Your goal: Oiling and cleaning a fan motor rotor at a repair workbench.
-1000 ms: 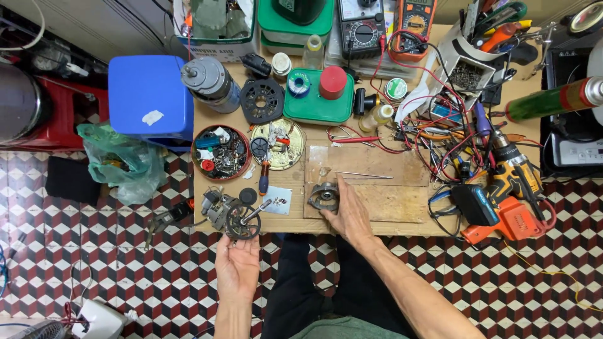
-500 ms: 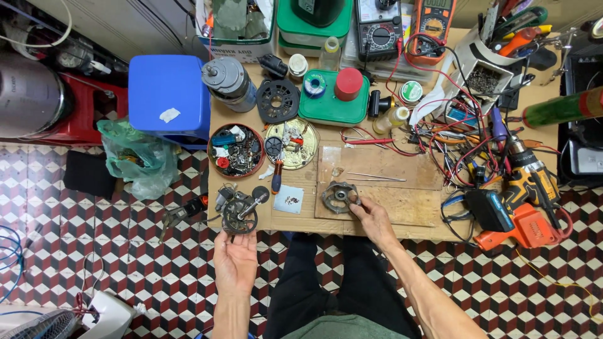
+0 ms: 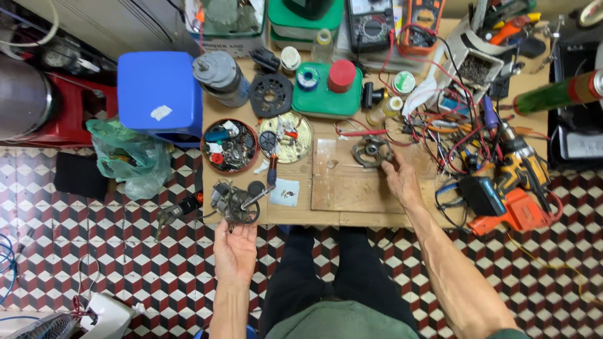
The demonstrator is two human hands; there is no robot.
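Observation:
My left hand (image 3: pixel 233 251) is palm up at the table's front left edge, its fingertips gripping a small motor assembly (image 3: pixel 236 203) of dark metal and wires. My right hand (image 3: pixel 401 180) reaches onto a wooden board (image 3: pixel 342 188) in the middle of the table. Its fingers grip a round grey metal motor part (image 3: pixel 370 150) lying at the board's far side.
Beside the board are a red bowl of small parts (image 3: pixel 230 145), a brass-coloured plate (image 3: pixel 286 136) and red-handled pliers (image 3: pixel 272 171). Tangled red wires (image 3: pixel 449 129), a yellow drill (image 3: pixel 524 164) and an orange tool (image 3: pixel 512 213) crowd the right. A blue stool (image 3: pixel 156 93) stands at the left.
My right hand has moved the round metal part from the board's near left to its far side. My left hand still holds the motor assembly at the table edge.

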